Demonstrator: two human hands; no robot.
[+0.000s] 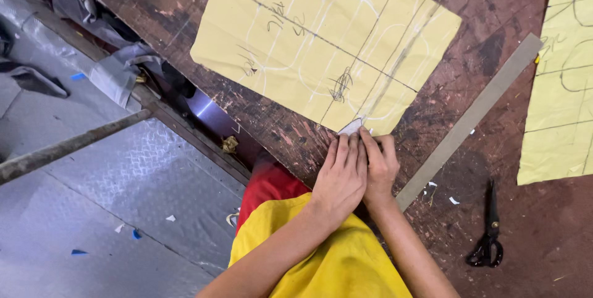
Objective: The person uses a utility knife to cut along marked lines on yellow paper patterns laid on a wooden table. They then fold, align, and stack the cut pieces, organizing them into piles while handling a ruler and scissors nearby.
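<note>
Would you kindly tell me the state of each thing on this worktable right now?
Yellow sheet: flat on the table, marked with lines and curves.
White chalk piece: pinched at the sheet's near edge.
Left hand: fingers closed on the chalk.
Right hand: pressed beside the left, fingers at the chalk.
Long ruler: lying flat, diagonal, untouched.
Black scissors: lying closed, untouched.
Second yellow sheet: flat, marked.
</note>
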